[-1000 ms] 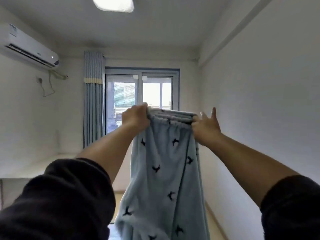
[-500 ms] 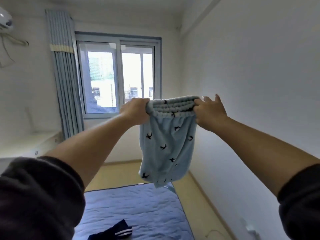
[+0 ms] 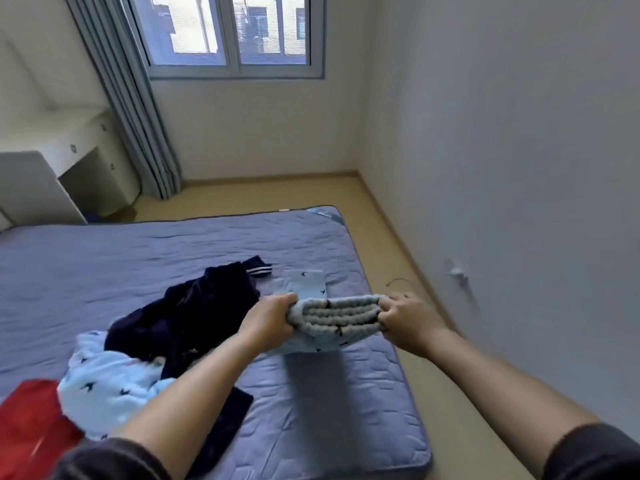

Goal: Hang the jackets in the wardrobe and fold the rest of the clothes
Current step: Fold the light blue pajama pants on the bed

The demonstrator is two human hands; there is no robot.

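Pale-blue waistband (image 3: 337, 315), fingers (image 3: 284, 304) curled round both ends

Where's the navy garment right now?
Head view, left of centre: the navy garment lies crumpled on the bed, just left of the left hand, overlapping the light-blue printed garment nearer the camera.

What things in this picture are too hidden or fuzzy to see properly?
All in the head view:
1. Blue pants: the legs mostly hide behind the bunched waistband that the left hand and right hand grip.
2. Red cloth: cut off by the left and bottom edges, and blurred.
3. Dark navy garment: crumpled in a heap, so its kind is unclear.
4. Thing on the right wall: blurred.
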